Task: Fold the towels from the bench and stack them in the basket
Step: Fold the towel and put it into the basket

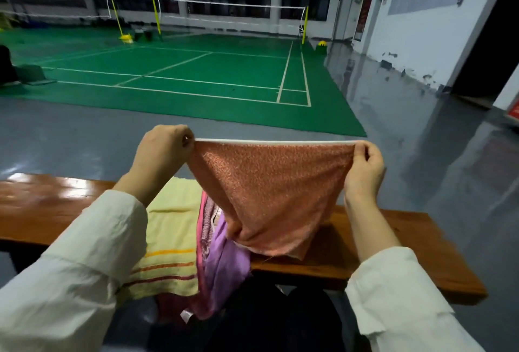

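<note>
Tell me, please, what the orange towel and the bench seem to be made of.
The orange towel: likely cotton terry, matte; its surface shows fine loops and it hangs limp. The bench: apparently varnished wood; reddish-brown grain with glossy reflections.

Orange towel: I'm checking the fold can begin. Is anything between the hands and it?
Nothing visible. The left hand and right hand pinch the top corners of the orange towel, held up over the bench. The basket is out of view.

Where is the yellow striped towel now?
In the head view the yellow striped towel lies on the bench, left of centre, below the left hand gripping the orange towel, with the purple towel just right of it.
</note>
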Demonstrator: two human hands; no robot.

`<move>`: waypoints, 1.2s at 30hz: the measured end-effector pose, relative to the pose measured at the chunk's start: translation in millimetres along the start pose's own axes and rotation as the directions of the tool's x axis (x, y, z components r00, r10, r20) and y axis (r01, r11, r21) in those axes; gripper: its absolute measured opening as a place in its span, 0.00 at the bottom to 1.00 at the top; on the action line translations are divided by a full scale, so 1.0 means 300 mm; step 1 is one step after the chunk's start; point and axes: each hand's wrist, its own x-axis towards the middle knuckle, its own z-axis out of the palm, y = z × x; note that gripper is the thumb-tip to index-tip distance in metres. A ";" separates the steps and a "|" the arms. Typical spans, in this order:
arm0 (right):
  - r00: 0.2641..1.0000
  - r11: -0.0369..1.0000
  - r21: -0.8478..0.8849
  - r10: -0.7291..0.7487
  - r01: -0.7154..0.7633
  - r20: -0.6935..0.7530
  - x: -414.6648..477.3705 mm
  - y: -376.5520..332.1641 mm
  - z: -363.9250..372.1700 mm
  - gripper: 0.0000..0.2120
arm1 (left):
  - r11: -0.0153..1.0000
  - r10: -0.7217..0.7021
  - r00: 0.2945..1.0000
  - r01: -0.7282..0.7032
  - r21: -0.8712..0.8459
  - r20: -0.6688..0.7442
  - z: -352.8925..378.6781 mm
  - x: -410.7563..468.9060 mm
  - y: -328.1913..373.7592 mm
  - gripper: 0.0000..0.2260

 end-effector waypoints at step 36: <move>0.993 0.997 -0.021 -0.077 0.075 -0.095 0.042 -0.003 -0.124 0.08 | 0.692 -0.401 0.916 0.283 -0.664 -0.027 0.070 -0.096 0.141 0.06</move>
